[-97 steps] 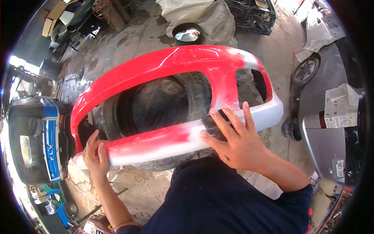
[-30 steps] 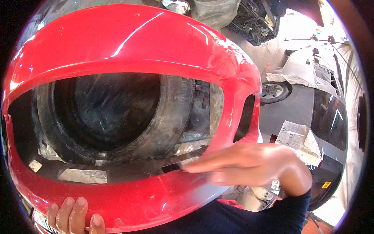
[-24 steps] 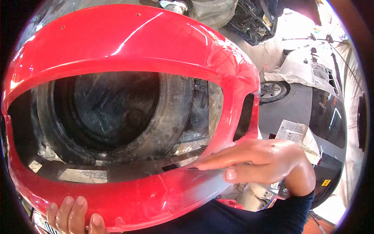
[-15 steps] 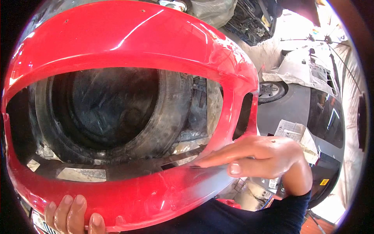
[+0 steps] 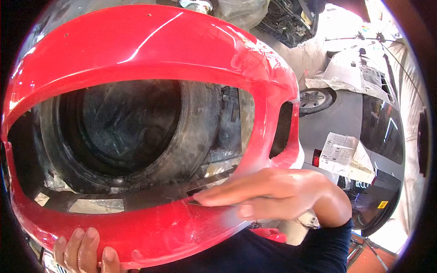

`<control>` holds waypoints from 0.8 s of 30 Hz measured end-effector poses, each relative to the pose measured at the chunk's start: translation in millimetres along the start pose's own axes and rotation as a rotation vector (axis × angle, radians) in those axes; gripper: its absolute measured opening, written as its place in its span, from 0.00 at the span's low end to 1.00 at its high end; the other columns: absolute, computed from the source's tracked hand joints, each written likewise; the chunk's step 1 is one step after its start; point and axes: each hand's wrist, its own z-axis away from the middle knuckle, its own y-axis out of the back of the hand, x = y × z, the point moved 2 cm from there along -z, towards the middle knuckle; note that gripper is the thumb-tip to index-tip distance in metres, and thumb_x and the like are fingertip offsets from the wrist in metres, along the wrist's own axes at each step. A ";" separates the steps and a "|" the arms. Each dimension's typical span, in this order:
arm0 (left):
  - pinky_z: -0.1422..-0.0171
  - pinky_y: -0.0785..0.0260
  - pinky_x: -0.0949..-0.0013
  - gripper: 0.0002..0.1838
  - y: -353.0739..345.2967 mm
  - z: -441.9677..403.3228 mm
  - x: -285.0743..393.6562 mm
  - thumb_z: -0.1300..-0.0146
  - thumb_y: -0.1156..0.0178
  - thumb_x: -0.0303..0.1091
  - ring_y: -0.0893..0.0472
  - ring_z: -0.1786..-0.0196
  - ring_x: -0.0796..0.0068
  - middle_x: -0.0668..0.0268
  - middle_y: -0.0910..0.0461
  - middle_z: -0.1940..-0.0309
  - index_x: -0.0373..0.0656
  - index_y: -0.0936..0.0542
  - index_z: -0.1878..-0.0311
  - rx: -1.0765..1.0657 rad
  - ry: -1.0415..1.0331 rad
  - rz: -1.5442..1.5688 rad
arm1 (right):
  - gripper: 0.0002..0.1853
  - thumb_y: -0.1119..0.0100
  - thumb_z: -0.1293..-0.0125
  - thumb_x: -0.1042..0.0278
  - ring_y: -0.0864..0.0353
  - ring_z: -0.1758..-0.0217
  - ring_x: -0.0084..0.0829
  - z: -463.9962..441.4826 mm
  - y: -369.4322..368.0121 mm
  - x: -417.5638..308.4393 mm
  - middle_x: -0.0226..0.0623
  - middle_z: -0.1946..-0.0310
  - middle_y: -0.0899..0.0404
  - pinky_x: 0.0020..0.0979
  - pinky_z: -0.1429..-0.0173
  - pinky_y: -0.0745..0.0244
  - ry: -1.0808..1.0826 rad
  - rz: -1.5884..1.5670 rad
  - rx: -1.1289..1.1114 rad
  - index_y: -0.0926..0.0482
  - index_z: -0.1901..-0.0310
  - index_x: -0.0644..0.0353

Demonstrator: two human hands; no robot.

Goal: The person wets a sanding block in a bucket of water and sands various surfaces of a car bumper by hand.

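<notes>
A glossy red bumper shell [image 5: 150, 48] with large openings fills the left and centre of the head view. Its lower right part has a pale, whitish patch. My left hand [image 5: 84, 252] is wrapped over the lower edge at bottom left, fingertips on the red face, palm hidden. My right hand [image 5: 268, 193] lies flat with fingers stretched across the lower bar beside the pale patch. A thin dark edge shows near its fingertips; what lies beneath the fingers is mostly hidden.
A large black tyre [image 5: 195, 123] shows through the main opening. At the right is a grey car [image 5: 337, 113] with newspaper [image 5: 341, 157] on it. Plastic sheeting [image 5: 241, 11] and dark car parts [image 5: 291, 22] lie at the top.
Compared with the oldest frame, the view is closer to the bumper. Lately my right hand has slid left along the lower bar, while my left hand keeps its hold.
</notes>
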 end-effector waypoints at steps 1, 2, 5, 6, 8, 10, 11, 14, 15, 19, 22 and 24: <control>0.32 0.35 0.33 0.40 -0.5 6.3 0.8 0.34 0.36 0.63 0.23 0.37 0.48 0.51 0.24 0.38 0.46 0.35 0.29 -0.089 0.021 -0.021 | 0.30 0.50 0.18 0.54 0.32 0.22 0.50 10.0 0.4 -1.4 0.52 0.25 0.32 0.40 0.20 0.37 0.029 0.003 0.013 0.32 0.26 0.67; 0.32 0.35 0.33 0.41 -1.3 12.7 0.6 0.35 0.35 0.64 0.23 0.36 0.48 0.52 0.24 0.38 0.46 0.35 0.29 -0.082 0.029 -0.009 | 0.30 0.48 0.19 0.54 0.31 0.23 0.51 24.7 0.9 -4.9 0.53 0.25 0.32 0.42 0.20 0.36 0.032 0.084 0.046 0.33 0.26 0.69; 0.32 0.35 0.34 0.44 -2.3 3.6 2.8 0.39 0.33 0.66 0.23 0.37 0.47 0.52 0.23 0.39 0.45 0.33 0.30 -0.031 0.050 0.016 | 0.32 0.45 0.22 0.56 0.30 0.24 0.52 53.6 -12.0 -15.6 0.57 0.26 0.32 0.45 0.20 0.36 0.081 0.367 0.183 0.33 0.27 0.74; 0.32 0.34 0.35 0.45 -4.2 1.5 3.9 0.40 0.32 0.67 0.22 0.37 0.47 0.52 0.23 0.39 0.45 0.32 0.30 -0.002 0.053 0.025 | 0.32 0.45 0.22 0.56 0.29 0.24 0.52 46.9 -27.7 -18.2 0.59 0.27 0.31 0.47 0.20 0.36 0.118 0.478 0.254 0.33 0.28 0.75; 0.33 0.33 0.37 0.48 -6.1 -3.4 8.0 0.45 0.31 0.71 0.21 0.39 0.47 0.54 0.22 0.40 0.44 0.31 0.31 0.074 0.053 0.010 | 0.33 0.42 0.25 0.57 0.29 0.25 0.56 17.0 -64.7 -28.4 0.67 0.31 0.30 0.51 0.21 0.35 0.243 0.684 0.391 0.32 0.32 0.80; 0.33 0.33 0.38 0.50 -6.4 -2.7 10.1 0.47 0.31 0.72 0.21 0.40 0.47 0.54 0.22 0.40 0.44 0.30 0.31 0.089 0.058 0.010 | 0.33 0.39 0.27 0.55 0.27 0.28 0.57 -3.0 -92.4 -40.9 0.67 0.33 0.28 0.51 0.22 0.33 0.333 0.806 0.543 0.30 0.35 0.81; 0.33 0.33 0.38 0.51 -7.3 -2.5 9.3 0.48 0.32 0.73 0.21 0.40 0.48 0.54 0.22 0.40 0.44 0.30 0.31 0.096 0.061 0.014 | 0.33 0.39 0.28 0.55 0.26 0.28 0.56 -2.2 -98.3 -42.0 0.67 0.34 0.27 0.51 0.23 0.32 0.366 0.828 0.615 0.29 0.35 0.80; 0.33 0.34 0.38 0.55 -7.2 -3.7 9.6 0.54 0.29 0.74 0.22 0.38 0.49 0.55 0.22 0.39 0.44 0.30 0.30 0.097 0.051 0.007 | 0.30 0.41 0.27 0.57 0.25 0.29 0.56 51.6 -83.9 -12.1 0.65 0.35 0.25 0.49 0.23 0.31 0.057 0.798 0.640 0.27 0.36 0.79; 0.33 0.34 0.38 0.55 -5.8 -4.3 11.7 0.54 0.28 0.73 0.22 0.37 0.49 0.56 0.22 0.38 0.44 0.30 0.30 0.086 0.060 0.001 | 0.26 0.41 0.27 0.60 0.23 0.30 0.54 86.4 -79.6 17.5 0.61 0.37 0.23 0.47 0.23 0.30 0.051 0.942 0.727 0.24 0.38 0.74; 0.32 0.35 0.40 0.55 -3.3 -9.6 18.2 0.57 0.23 0.69 0.23 0.38 0.51 0.58 0.23 0.40 0.47 0.30 0.31 0.097 0.084 -0.032 | 0.22 0.42 0.25 0.60 0.23 0.32 0.55 124.5 -68.1 31.9 0.56 0.38 0.20 0.48 0.23 0.31 -0.286 0.733 0.916 0.22 0.39 0.69; 0.28 0.37 0.38 0.58 -4.3 -7.2 17.4 0.61 0.25 0.72 0.24 0.36 0.49 0.56 0.23 0.38 0.43 0.29 0.31 0.109 0.096 -0.035 | 0.23 0.41 0.26 0.60 0.24 0.31 0.54 60.5 -90.4 4.8 0.57 0.37 0.22 0.48 0.22 0.33 0.169 0.801 0.823 0.23 0.40 0.71; 0.26 0.39 0.37 0.59 -4.1 -6.3 18.1 0.62 0.26 0.73 0.24 0.35 0.46 0.54 0.23 0.37 0.42 0.28 0.30 0.123 0.089 -0.022 | 0.22 0.39 0.28 0.61 0.24 0.31 0.53 48.1 -99.6 -4.4 0.57 0.37 0.22 0.48 0.23 0.32 0.337 0.798 0.827 0.22 0.41 0.71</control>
